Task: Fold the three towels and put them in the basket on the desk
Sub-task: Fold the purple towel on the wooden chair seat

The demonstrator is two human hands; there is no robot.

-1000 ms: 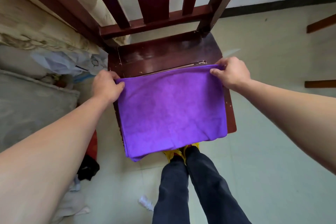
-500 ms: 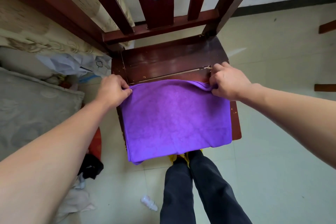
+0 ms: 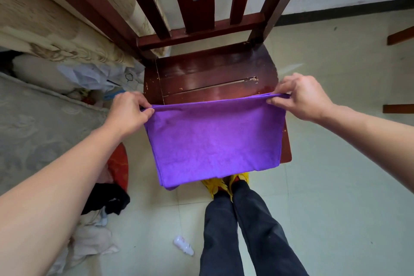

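The purple towel [image 3: 215, 139], a soft, napped cloth folded into a doubled rectangle, lies over the front of a glossy dark-red wooden chair seat [image 3: 212, 74]. Its near edge hangs past the seat's front. The left hand [image 3: 128, 111] and right hand [image 3: 302, 96] each pinch a far corner between thumb and curled fingers. Half a second ago the far edge was slack and rippled by the right hand. It now runs taut and straight between the hands.
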